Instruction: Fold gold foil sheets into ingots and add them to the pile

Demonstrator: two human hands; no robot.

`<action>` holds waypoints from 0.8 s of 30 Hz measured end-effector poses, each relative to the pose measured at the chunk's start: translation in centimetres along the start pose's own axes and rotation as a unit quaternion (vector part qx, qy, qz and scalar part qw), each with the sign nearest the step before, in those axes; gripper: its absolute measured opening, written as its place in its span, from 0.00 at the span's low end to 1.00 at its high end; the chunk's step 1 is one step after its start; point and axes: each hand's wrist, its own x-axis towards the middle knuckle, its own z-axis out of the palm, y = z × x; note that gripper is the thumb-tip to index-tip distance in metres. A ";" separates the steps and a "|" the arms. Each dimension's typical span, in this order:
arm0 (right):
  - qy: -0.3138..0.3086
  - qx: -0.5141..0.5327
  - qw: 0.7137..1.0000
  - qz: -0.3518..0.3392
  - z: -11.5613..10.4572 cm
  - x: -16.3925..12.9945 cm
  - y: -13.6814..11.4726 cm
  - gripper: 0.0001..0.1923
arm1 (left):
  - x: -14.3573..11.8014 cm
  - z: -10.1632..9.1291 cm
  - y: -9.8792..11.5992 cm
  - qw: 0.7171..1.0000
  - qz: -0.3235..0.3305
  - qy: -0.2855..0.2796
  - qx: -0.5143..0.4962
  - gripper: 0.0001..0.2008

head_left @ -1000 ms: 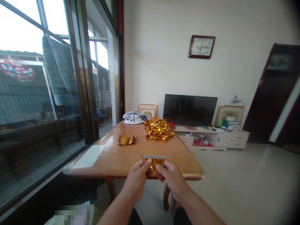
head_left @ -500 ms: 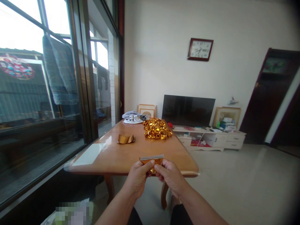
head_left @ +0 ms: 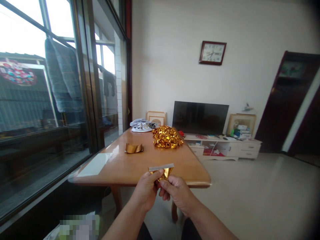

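Note:
Between my hands, at the table's near edge, is a piece of shiny gold foil paper [head_left: 168, 172] with a pale strip along its top edge. My left hand [head_left: 149, 188] pinches its left side, thumb on top. Lower down, my right hand [head_left: 176, 191] is closed on the foil's gathered bottom part, its fingertips close to my left fingers. Farther back on the table lies a curled stack of flat gold foil sheets [head_left: 134, 148]. Beyond it, to the right, is a heap of folded gold foil pieces [head_left: 167, 136].
The wooden table [head_left: 120, 168] has a white sheet [head_left: 95, 164] at its left edge and a pile of cloth or bags [head_left: 142, 125] at its far end. Glass windows run along the left. A television [head_left: 200, 117] stands on a low white cabinet [head_left: 246, 150] behind.
My right hand has slid down and left on the foil, baring more of its right side. The foil's lower part now looks narrower and more gathered. My left hand has barely moved.

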 end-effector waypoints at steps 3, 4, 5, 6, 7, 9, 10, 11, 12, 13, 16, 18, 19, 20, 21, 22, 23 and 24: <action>0.009 0.001 1.000 -0.011 0.0 0.0 0.6 0.23 | 0.1 -0.3 -0.2 1.000 0.000 -0.011 -0.003 0.17; 0.012 0.002 1.000 -0.009 0.0 -0.1 0.7 0.23 | 0.1 -0.4 -0.4 1.000 0.005 -0.016 0.003 0.17; 0.013 0.005 1.000 -0.003 0.1 -0.2 0.9 0.23 | 0.1 -0.5 -0.5 1.000 0.010 -0.022 0.011 0.17; 0.012 0.006 1.000 0.005 0.0 -0.3 1.0 0.24 | 0.1 -0.6 -0.6 0.999 0.012 -0.028 0.021 0.17; 0.009 0.006 1.000 0.014 0.0 -0.4 1.0 0.24 | 0.0 -0.8 -0.6 0.999 0.014 -0.032 0.030 0.16; 0.003 0.000 1.000 0.026 -0.2 -0.7 0.8 0.25 | -0.1 -1.0 -0.6 0.998 0.021 -0.032 0.046 0.16; 0.004 -0.004 1.000 0.025 -0.4 -0.8 0.6 0.24 | -0.2 -1.0 -0.4 0.998 0.031 -0.027 0.051 0.15; 0.010 -0.008 1.000 0.019 -0.6 -0.9 0.4 0.24 | -0.3 -1.1 -0.2 0.997 0.045 -0.020 0.056 0.13; 0.021 -0.007 1.000 0.008 -0.9 -1.0 0.0 0.23 | -0.4 -1.0 0.1 0.996 0.059 -0.014 0.062 0.12; 0.036 -0.003 0.999 -0.006 -1.1 -1.0 -0.4 0.23 | -0.5 -1.0 0.3 0.995 0.070 -0.010 0.070 0.11; 0.081 0.023 0.996 -0.037 -1.5 -1.1 -1.7 0.28 | -0.8 -0.7 0.9 0.993 0.077 -0.012 0.090 0.11; 0.094 0.038 0.994 -0.041 -1.7 -1.0 -2.4 0.34 | -1.0 -0.6 1.0 0.992 0.072 -0.019 0.099 0.13; 0.094 0.042 0.994 -0.041 -1.7 -1.0 -2.7 0.35 | -1.0 -0.6 1.0 0.992 0.070 -0.022 0.104 0.13; 0.090 0.044 0.994 -0.041 -1.8 -0.9 -2.8 0.35 | -1.0 -0.6 0.9 0.991 0.067 -0.023 0.112 0.13; 0.083 0.042 0.995 -0.042 -1.9 -0.8 -2.9 0.33 | -1.0 -0.7 0.8 0.990 0.065 -0.022 0.121 0.13; 0.075 0.035 0.996 -0.043 -2.0 -0.8 -2.8 0.30 | -0.9 -0.8 0.7 0.989 0.064 -0.018 0.130 0.13; 0.067 0.023 0.996 -0.044 -2.1 -0.7 -2.7 0.26 | -0.9 -0.9 0.6 0.988 0.064 -0.012 0.138 0.12; 0.061 0.009 0.997 -0.048 -2.3 -0.6 -2.5 0.22 | -0.8 -1.1 0.5 0.987 0.064 -0.006 0.146 0.12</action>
